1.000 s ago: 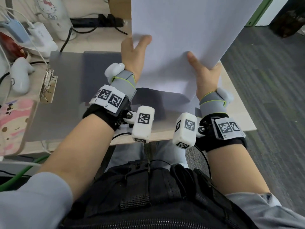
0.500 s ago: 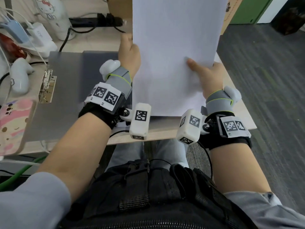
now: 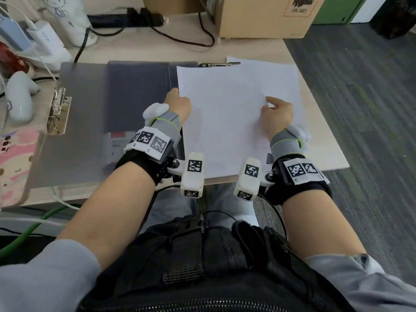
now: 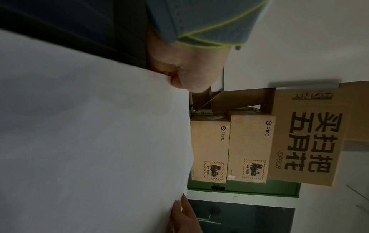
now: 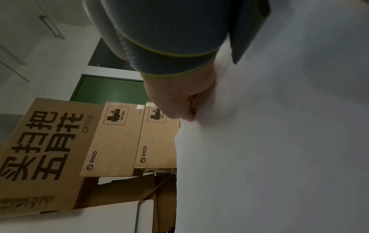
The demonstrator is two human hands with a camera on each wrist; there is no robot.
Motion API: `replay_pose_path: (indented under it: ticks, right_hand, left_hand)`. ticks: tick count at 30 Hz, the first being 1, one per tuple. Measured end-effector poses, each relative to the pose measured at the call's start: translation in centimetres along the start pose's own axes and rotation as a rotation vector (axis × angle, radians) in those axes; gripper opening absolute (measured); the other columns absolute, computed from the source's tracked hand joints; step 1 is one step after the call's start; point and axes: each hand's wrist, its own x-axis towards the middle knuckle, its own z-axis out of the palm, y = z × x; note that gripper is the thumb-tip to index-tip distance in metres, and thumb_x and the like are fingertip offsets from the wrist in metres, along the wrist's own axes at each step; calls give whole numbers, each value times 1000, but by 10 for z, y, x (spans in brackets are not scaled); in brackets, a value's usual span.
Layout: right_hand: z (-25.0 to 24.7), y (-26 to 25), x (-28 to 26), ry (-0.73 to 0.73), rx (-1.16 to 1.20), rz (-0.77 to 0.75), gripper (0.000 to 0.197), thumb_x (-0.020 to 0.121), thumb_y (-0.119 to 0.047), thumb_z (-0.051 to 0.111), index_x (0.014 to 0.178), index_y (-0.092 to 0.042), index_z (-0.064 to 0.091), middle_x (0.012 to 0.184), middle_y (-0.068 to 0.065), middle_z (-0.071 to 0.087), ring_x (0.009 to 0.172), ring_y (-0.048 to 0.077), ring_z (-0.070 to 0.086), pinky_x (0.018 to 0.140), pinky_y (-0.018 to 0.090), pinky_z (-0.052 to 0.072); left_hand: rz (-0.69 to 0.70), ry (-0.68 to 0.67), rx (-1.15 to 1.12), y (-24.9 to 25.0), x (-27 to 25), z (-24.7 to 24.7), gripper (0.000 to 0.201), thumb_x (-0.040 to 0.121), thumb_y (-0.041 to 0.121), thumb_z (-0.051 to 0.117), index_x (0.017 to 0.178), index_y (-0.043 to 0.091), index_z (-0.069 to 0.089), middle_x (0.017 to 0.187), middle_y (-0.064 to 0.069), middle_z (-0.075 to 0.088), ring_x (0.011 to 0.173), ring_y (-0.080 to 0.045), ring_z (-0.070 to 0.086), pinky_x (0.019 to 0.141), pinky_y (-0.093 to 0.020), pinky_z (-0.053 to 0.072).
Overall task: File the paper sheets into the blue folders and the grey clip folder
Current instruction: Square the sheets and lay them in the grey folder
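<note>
A stack of white paper sheets lies low over the right half of the open grey clip folder on the desk. My left hand pinches the sheets' left edge, and my right hand grips their right side with the thumb on top. The left wrist view shows the left hand curled at the edge of the paper. The right wrist view shows the right hand against the paper. A metal clip pokes out past the sheets' far edge. No blue folder is in view.
A second metal clip sits at the folder's left edge. Cardboard boxes, a power strip with black cables and white chargers crowd the desk's back. A pink phone case lies at the left. The desk's right edge borders carpet.
Both hands have brought the sheets down from upright in front of me to nearly flat over the folder's right half, and the boxes behind have come into view.
</note>
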Motion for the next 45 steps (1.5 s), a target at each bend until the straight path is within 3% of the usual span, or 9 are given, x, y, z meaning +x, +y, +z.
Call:
replay_pose_path:
  ticks: [5, 11, 20, 24, 25, 26, 32, 37, 45]
  right_hand:
    - [4, -10, 6, -18, -68, 51, 34, 91, -16, 50, 123, -21, 61, 122, 7, 64, 103, 27, 63, 87, 28, 50]
    - [10, -8, 14, -27, -90, 38, 34, 92, -19, 50, 124, -21, 60, 124, 6, 63, 96, 25, 62, 81, 24, 48]
    - [12, -9, 23, -54, -210, 28, 34, 93, -15, 47, 124, -21, 60, 124, 5, 63, 94, 26, 60, 77, 21, 43]
    - [13, -11, 24, -110, -330, 37, 30, 85, -11, 44, 99, -16, 70, 89, 6, 61, 75, 34, 49, 68, 24, 44]
    - [13, -12, 24, -110, -352, 36, 29, 83, -11, 44, 97, -13, 69, 91, 8, 65, 76, 19, 32, 72, 27, 49]
    - [13, -13, 24, -104, -376, 33, 30, 82, -11, 46, 102, -10, 69, 101, 10, 69, 117, 25, 56, 81, 32, 53]
    - [16, -18, 27, -135, -596, -15, 20, 81, -15, 47, 88, -14, 66, 92, 10, 56, 70, 32, 50, 64, 26, 42]
    - [20, -24, 31, -122, -773, -67, 31, 84, -20, 51, 111, -17, 64, 120, 9, 48, 102, 34, 57, 92, 39, 49]
    - [58, -52, 43, -315, -1063, -235, 42, 90, -19, 42, 132, -19, 49, 137, 11, 36, 123, 34, 39, 105, 45, 37]
  left_hand:
    - [-20, -30, -19, 5, 5, -4, 41, 87, -1, 29, 122, 3, 50, 126, -16, 56, 85, -25, 48, 78, -33, 44]
    - [-7, -38, 12, 6, 10, -6, 48, 88, 1, 29, 132, 11, 45, 132, -8, 53, 106, -28, 54, 96, -38, 46]
    - [-4, -61, 293, 9, 21, -12, 37, 83, 7, 37, 113, 5, 58, 113, -15, 64, 96, -34, 61, 87, -39, 54]
    - [-13, -92, 346, 7, 26, -14, 34, 78, 12, 41, 103, 3, 63, 102, -17, 69, 90, -38, 68, 81, -49, 58]
    - [-7, -94, 372, 8, 25, -15, 33, 79, 12, 42, 102, 3, 63, 102, -18, 69, 88, -38, 68, 80, -49, 58]
    - [7, -94, 394, 9, 25, -15, 32, 79, 11, 43, 102, 2, 63, 101, -18, 70, 86, -38, 69, 80, -49, 58]
    - [66, -84, 535, 14, 26, -16, 28, 84, 18, 49, 101, 2, 65, 98, -16, 71, 82, -37, 70, 79, -40, 58]
    - [120, -56, 721, 16, 34, -15, 30, 85, 26, 52, 102, 3, 62, 105, -16, 68, 81, -35, 61, 73, -33, 47]
    - [335, -155, 903, 30, 46, -8, 40, 86, 10, 49, 125, 7, 48, 144, -10, 32, 135, -31, 25, 101, -39, 32]
